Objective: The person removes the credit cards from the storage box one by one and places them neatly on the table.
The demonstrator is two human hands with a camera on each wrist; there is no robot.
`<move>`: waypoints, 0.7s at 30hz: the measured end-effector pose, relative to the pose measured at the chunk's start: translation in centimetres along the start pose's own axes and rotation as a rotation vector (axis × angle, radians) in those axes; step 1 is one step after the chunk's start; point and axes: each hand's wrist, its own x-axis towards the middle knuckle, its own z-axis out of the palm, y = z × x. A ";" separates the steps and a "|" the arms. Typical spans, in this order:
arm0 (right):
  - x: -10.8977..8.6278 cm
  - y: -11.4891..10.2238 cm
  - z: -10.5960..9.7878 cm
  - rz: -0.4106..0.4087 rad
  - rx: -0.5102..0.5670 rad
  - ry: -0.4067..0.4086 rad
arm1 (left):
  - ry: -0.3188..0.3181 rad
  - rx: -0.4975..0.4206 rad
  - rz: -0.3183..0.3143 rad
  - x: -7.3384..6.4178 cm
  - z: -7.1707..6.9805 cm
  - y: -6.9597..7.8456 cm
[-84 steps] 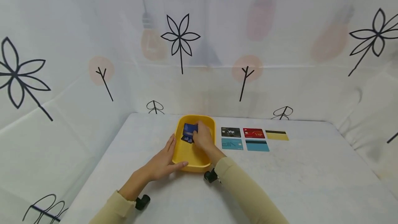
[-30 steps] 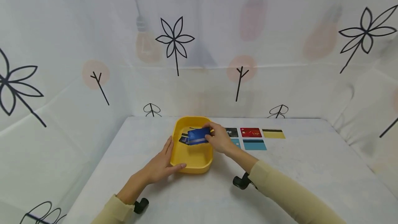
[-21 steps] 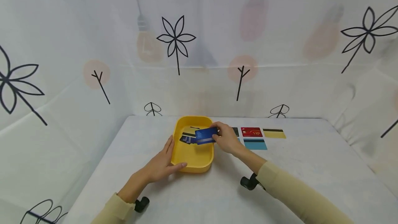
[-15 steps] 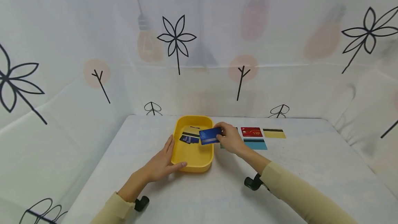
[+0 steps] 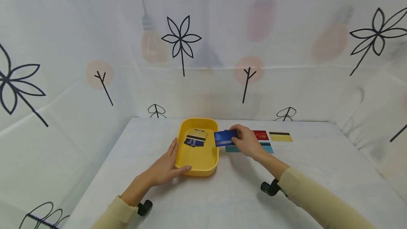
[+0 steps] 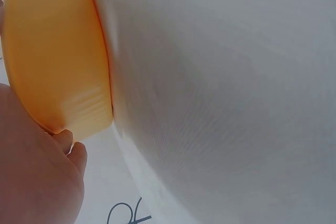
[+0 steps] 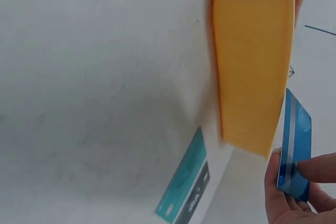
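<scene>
My right hand (image 5: 246, 140) pinches a blue bank card (image 5: 224, 138) with a pale stripe between thumb and fingers. It holds the card past the right rim of the yellow tray (image 5: 190, 160), over the laid-out cards. In the right wrist view the thumb presses flat on the face of the blue card (image 7: 297, 140). My left hand (image 5: 163, 169) rests against the tray's left side with extended fingers, its thumb at the front rim. Inside the tray, a gold card (image 5: 197, 134) with a black stripe lies over several dark blue cards (image 5: 194, 142).
Right of the tray lie a red VIP card (image 5: 262, 135), a gold striped card (image 5: 281, 137) and a teal striped card (image 5: 267, 147). Another teal card (image 5: 233, 149) and a black card (image 7: 198, 192) are partly covered in the head view. A patterned cloth (image 5: 203, 91) hangs behind the white table (image 5: 318, 172).
My right hand has lifted the blue card from the pile in the tray and carried it right, past the rim, uncovering the gold card. The left hand stays at the tray.
</scene>
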 end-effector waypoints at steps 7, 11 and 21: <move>-0.5 1.2 -1.4 -0.009 -0.009 0.013 | -0.009 -0.002 -0.002 0.1 -0.1 -0.1; -0.8 2.3 -2.0 -0.003 -0.025 0.018 | -0.012 -0.004 -0.006 0.1 -0.1 0.1; -1.7 4.3 -4.1 0.029 -0.064 0.023 | -0.012 0.010 -0.010 0.1 0.0 0.2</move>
